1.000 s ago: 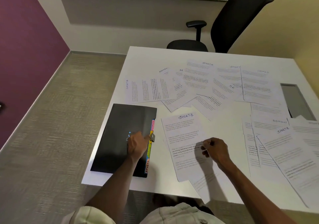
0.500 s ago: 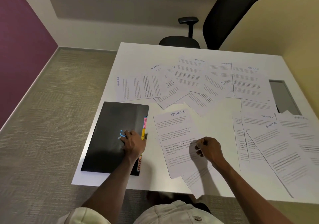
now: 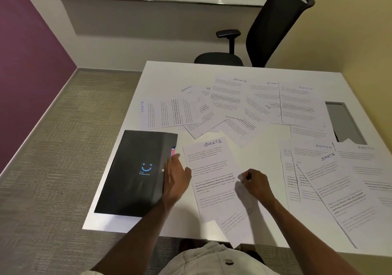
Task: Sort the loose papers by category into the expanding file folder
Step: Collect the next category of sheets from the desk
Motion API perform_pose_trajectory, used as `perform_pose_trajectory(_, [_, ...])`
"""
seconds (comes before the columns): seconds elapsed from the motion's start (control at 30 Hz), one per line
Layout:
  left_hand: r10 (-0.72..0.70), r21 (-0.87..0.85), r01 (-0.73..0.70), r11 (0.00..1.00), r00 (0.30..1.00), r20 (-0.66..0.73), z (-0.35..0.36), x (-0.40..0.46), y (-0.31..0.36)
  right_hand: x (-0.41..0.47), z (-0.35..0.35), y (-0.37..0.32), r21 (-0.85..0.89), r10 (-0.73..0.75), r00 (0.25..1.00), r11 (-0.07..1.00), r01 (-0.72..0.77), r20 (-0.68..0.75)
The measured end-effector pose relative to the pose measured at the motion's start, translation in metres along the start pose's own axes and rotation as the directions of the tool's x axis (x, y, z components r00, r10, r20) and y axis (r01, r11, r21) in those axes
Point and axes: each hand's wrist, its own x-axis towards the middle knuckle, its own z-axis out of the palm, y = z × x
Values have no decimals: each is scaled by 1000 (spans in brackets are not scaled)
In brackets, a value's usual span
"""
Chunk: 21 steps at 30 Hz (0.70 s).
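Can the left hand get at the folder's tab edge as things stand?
Probably yes: the left hand already lies along the black folder's right edge, below the pink tab, with nothing lying between them.

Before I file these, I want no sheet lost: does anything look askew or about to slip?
Yes. One sheet under the near SPORTS page pokes past the table's front edge, so it might slip off. The other papers lie fanned and overlapping at odd angles. I see no tears or spills.

Matt black plastic folder [image 3: 135, 171], thin white printed paper sheets [image 3: 212, 179], smooth white table [image 3: 169, 77], rough woven carpet [image 3: 70, 137].
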Motion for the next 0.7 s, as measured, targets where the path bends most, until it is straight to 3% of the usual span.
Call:
perform_pose_trajectory(0.07, [-69,-3,70,998,988,135,8,-12,9,4,2,16,-170,-102,985,977,126,143])
perform_pose_trajectory(0.13, [-188,13,192,981,946,265,16,-21,14,4,7,31,-396,-156,934,874,282,322])
perform_pose_trajectory(0.23, [-306,-1,324,946,896,322,32,-33,22,-4,3,42,-606,-167,922,710,358,349])
perform_pose_trajectory(0.5, [-480,-260,564,784,816,322,69,-48,45,5,-22,70,-558,-103,970,802,213,221])
perform_pose_trajectory(0.7, [-437,-243,505,828,853,286,90,-65,57,7,-33,80,-400,46,987,916,19,151])
